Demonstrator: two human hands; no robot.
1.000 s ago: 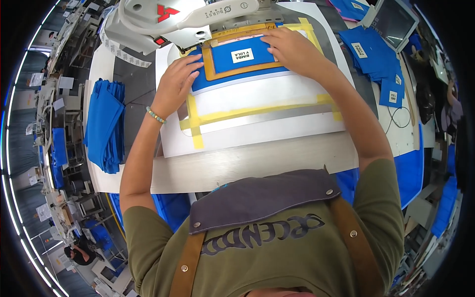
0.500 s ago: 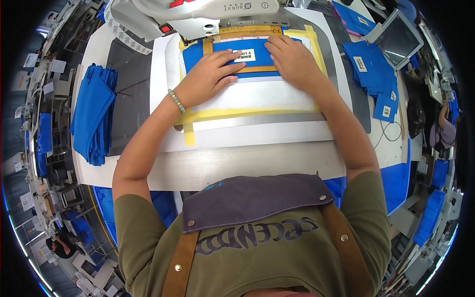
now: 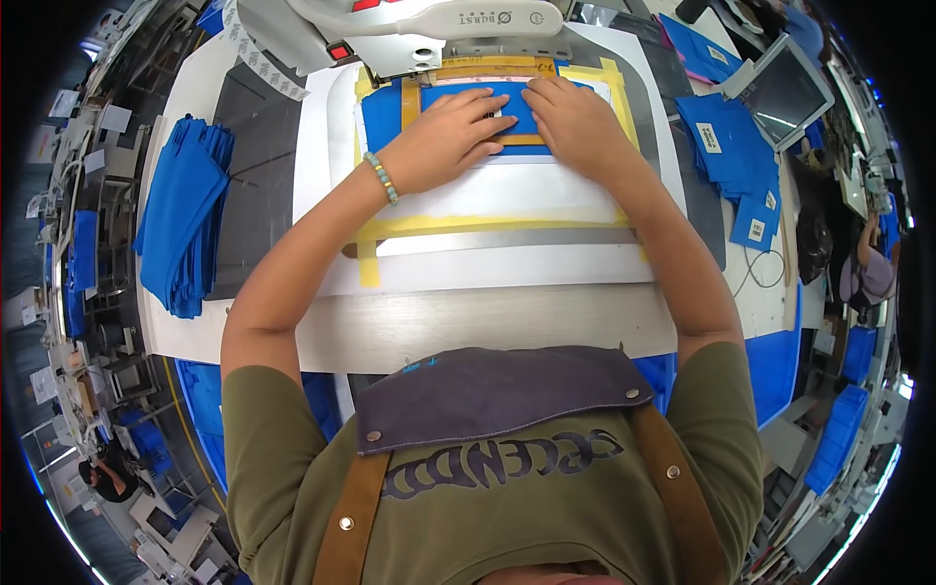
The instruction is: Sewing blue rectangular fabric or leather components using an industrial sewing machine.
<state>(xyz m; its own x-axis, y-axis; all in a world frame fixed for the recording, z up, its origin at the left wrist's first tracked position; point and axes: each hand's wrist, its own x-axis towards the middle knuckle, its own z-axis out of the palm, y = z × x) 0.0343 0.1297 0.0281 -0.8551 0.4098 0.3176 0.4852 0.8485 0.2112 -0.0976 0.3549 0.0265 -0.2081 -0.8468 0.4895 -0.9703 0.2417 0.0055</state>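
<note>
Blue fabric [image 3: 382,109] lies under an amber template frame [image 3: 411,103] on a white board [image 3: 531,185] edged with yellow tape [image 3: 424,224]. My left hand [image 3: 453,136], bracelet at the wrist, lies over the blue piece and hides most of its white label, fingers spread and pointing right. My right hand [image 3: 570,122] rests at the right side of the piece, fingers apart and slightly curved, tips near the top bar. Neither hand grips anything. The white sewing machine head [image 3: 409,49] is just beyond the frame; what lies beneath it is hidden.
Folded blue fabric [image 3: 182,214] is piled at left, beside a printed strip [image 3: 258,58]. At right are labelled blue pieces [image 3: 726,156], a tilted screen [image 3: 785,93], a looped cable [image 3: 765,268] and blue bins [image 3: 775,370]. Other people [image 3: 868,263] work at the edges.
My left hand has moved rightward from the frame's left side onto the blue piece, over its label. My right hand stays at the right side, slightly shifted. The whole view has shifted somewhat.
</note>
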